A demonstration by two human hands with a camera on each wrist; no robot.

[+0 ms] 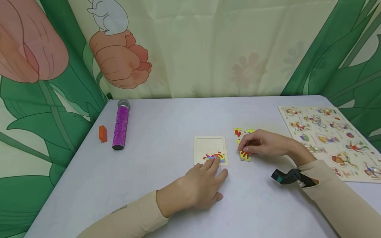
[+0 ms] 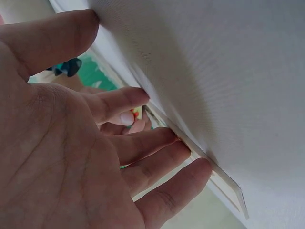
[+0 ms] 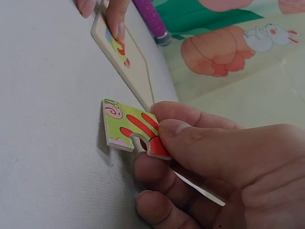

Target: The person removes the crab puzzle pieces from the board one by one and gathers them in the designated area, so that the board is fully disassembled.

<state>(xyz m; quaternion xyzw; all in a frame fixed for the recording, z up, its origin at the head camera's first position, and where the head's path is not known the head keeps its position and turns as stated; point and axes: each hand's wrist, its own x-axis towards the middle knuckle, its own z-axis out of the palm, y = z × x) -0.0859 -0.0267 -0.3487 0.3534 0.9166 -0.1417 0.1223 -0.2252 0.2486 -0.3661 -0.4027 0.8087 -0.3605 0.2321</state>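
My left hand (image 1: 202, 186) lies with its fingers extended over the lower edge of a cream puzzle tray (image 1: 210, 144). Its fingertips touch joined, colourful puzzle pieces (image 1: 210, 156) along the tray's bottom. Right of the tray, my right hand (image 1: 268, 142) pinches a yellow-green puzzle piece (image 3: 125, 125) between thumb and index finger. Red stripes and a pink snail show on that piece, which has a rounded notch and is tilted up from the table. Other loose pieces (image 1: 237, 132) lie just beyond the right hand, partly hidden by it.
A large picture board (image 1: 324, 132) with cartoon figures lies at the right. To the left are a purple glittery microphone (image 1: 120, 127) and an orange block (image 1: 103, 134). A printed curtain (image 1: 202, 49) hangs behind the white table (image 1: 166, 132).
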